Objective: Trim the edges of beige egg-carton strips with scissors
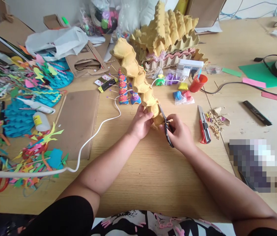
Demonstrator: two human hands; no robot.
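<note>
Patterned cloth (138,226) lies nearest my camera, with a black sleeve (64,216) to its left. From my remote seat I take the yellow carton strip (139,80) as landmark; it slants across the middle of the view, above the bench (138,183). My left hand (139,126) has its fingers (148,115) clenched on the strip's near end. My right hand (181,136) holds the black-handled scissors (169,139), fingers wrapped about the handles, blades against the strip's right edge near that same end.

Just left of the strip I see blue painted carton pieces (123,88) with thin sticks; farther left are a brown cardboard sheet (77,121) and a spread of coloured paper scraps (34,154). A white cable (99,129) passes behind the strip. Beyond it, to the right, stand stacked egg trays (168,36). Right of the strip are bagged coloured lumps (184,97) near a red cup (198,83), and, closer to me, a red cutter (204,127) beside some shavings (215,121).
</note>
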